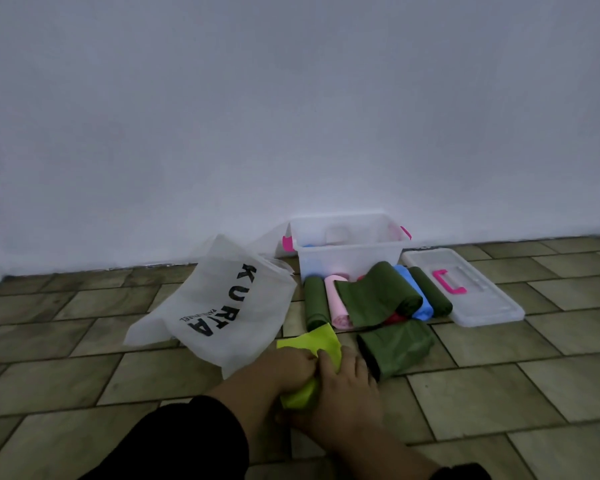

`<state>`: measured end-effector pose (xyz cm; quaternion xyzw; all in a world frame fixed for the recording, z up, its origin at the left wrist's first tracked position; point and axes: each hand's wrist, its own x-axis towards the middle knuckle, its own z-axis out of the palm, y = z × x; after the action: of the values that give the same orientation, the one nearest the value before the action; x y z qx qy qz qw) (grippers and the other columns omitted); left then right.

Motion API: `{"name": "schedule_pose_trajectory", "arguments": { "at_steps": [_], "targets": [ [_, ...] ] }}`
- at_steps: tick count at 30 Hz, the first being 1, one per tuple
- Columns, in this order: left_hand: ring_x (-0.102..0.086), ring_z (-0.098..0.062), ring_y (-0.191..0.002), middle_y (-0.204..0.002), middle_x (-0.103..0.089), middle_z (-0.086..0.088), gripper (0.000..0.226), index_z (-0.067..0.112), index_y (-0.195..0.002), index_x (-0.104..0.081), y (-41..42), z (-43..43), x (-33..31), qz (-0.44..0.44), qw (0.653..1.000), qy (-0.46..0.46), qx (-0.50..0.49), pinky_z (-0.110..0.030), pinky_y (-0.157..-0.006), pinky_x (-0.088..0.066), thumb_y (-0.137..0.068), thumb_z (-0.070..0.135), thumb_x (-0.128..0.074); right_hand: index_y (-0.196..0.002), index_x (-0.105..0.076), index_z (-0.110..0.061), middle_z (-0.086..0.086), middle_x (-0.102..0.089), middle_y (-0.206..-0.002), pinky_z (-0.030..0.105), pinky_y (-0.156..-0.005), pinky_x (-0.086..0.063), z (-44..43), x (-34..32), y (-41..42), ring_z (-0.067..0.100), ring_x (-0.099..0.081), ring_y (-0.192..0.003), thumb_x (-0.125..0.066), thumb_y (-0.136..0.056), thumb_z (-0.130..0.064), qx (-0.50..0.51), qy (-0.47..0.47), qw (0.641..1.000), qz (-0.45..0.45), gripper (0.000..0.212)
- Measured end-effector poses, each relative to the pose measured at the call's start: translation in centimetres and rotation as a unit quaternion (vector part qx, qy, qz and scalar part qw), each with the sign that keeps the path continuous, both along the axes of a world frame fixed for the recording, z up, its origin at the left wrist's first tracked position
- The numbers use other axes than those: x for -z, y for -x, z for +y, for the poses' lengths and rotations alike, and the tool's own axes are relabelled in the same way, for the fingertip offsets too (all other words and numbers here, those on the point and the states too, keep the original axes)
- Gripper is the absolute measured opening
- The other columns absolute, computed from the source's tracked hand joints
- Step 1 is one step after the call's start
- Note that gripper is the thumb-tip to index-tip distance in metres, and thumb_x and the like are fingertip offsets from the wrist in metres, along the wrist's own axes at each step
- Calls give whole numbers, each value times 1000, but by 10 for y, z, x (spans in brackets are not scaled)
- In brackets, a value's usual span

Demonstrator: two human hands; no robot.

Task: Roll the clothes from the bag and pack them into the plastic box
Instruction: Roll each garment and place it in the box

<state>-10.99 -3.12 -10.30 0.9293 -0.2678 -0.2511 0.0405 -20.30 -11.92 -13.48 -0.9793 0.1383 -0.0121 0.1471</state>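
Observation:
A lime-green cloth (312, 344) lies on the tiled floor in front of me, partly rolled. My left hand (288, 370) and my right hand (347, 393) both grip it, fingers curled over the roll. Beyond it lie several rolled clothes: dark green (315, 301), pink (338, 301), a large olive one (378, 294), blue (414, 296), and another olive roll (399, 344) on its own. The clear plastic box (347, 259) with pink latches stands at the wall. The white bag (222, 303) printed KURTA lies to the left.
The box's clear lid (478, 299) with a pink handle lies flat on the floor to the right of the rolls. A white wall runs behind everything. Tiled floor extends to both sides.

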Motion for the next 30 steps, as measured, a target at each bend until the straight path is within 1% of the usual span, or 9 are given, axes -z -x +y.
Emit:
{"name": "schedule_pose_trajectory", "arguments": {
  "at_steps": [3,8,17,19,21,23,25,28,30],
  "targets": [
    [-24,-30,-143,-160,-11,-13,49,11,-152,-12,2,-3,0,-1,998,-57,25,-40,-115,-18,-105,27,-14,-136,-31,-32,7,-31,-143,42,-102,-34,-1,-4,5,30,-33,-124,-42,-46,-89,0,10,1000,-17,106],
    [-20,-32,-145,-161,-1,-17,49,11,-152,-11,2,-4,-2,4,996,-88,24,-44,-116,-15,-105,25,-14,-114,-55,-38,1,-48,-137,48,-97,-40,-2,-2,18,39,-41,-121,-47,-46,-81,8,15,994,-105,80],
    [-8,-34,-147,-161,-1,-16,51,8,-152,-12,-2,-5,9,-33,984,-131,113,-47,-119,-12,-105,28,-15,-125,-46,-38,-1,-47,-126,40,-94,-36,-14,-6,10,30,-39,-112,-33,-48,-89,-46,51,998,7,93],
    [-9,-34,-147,-161,2,-14,53,10,-153,-11,-2,-3,13,-26,991,-101,80,-48,-119,-12,-105,33,-16,-130,-43,-38,1,-46,-132,38,-97,-34,-28,-11,8,29,-40,-115,-39,-61,-80,-82,28,995,55,81],
    [-9,-33,-147,-161,1,-11,54,12,-152,-14,0,-3,15,-19,996,-69,57,-47,-119,-14,-104,36,-19,-132,-41,-34,1,-48,-135,32,-95,-36,-42,-18,6,28,-43,-116,-52,-78,-54,-83,-40,992,86,59],
    [-12,-31,-147,-161,-2,-11,54,10,-151,-18,4,-1,16,-30,997,-52,49,-46,-118,-17,-104,35,-20,-127,-45,-33,3,-55,-128,29,-88,-40,-52,-23,4,25,-48,-112,-56,-83,-35,-73,-82,991,81,46],
    [-20,-28,-145,-161,-11,-9,53,11,-149,-26,8,3,19,-84,995,-20,41,-46,-116,-21,-103,36,-22,-125,-47,-31,4,-58,-124,28,-85,-40,-54,-25,4,25,-48,-111,-56,-85,-32,-83,-83,990,80,40],
    [-38,-18,-133,-150,-36,0,49,21,-142,-41,17,12,24,-207,970,122,31,-34,-109,-32,-98,42,-34,-126,-48,-30,4,-60,-123,28,-85,-39,-54,-25,1,25,-49,-112,-56,-88,-36,-96,-82,988,84,40],
    [-48,-15,-118,-135,-46,5,45,27,-135,-46,31,17,28,-191,960,199,49,-28,-95,-39,-94,44,-40,-126,-49,-28,4,-61,-122,28,-84,-39,-56,-24,0,25,-51,-111,-54,-89,-39,-97,-82,989,79,39]
  ]
}}
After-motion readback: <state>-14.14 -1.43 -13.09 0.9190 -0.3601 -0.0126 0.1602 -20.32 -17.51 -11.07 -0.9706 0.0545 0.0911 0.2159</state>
